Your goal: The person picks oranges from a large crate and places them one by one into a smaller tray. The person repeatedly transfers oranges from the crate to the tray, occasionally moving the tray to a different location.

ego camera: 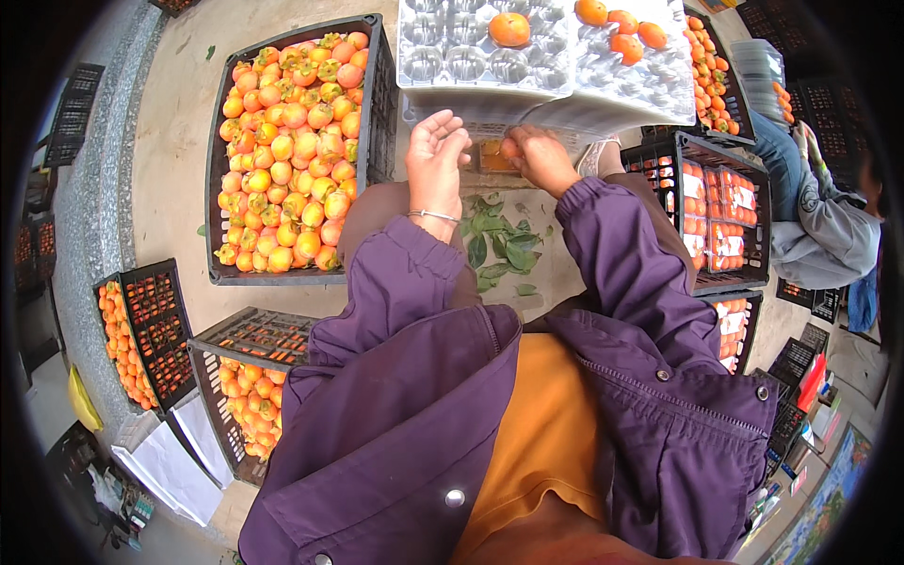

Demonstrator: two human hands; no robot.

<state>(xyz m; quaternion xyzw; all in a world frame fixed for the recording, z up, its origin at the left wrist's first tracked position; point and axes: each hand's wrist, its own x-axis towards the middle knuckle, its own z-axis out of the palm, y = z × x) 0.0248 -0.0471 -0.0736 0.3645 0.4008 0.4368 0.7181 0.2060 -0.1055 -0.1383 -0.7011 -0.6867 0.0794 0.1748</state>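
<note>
My right hand [542, 157] grips a persimmon [508, 147] between thumb and fingers, just below the front edge of the trays. My left hand [436, 161] is raised beside it, palm up with loosely curled fingers and nothing visible in it; a bracelet circles the wrist. Above both hands sits a stack of clear plastic trays [466, 65] with round cups, one persimmon [509, 30] resting on top. Alongside is a second clear plastic stack [600, 81], blurred at its edge, with several persimmons [626, 48] on it.
To the left stands a black crate [378, 106] full of persimmons with calyxes. On the right, another crate [759, 212] holds packed persimmon boxes, near a seated person [823, 226]. Green leaves [505, 244] lie on the floor between my legs. More crates [244, 339] stand lower left.
</note>
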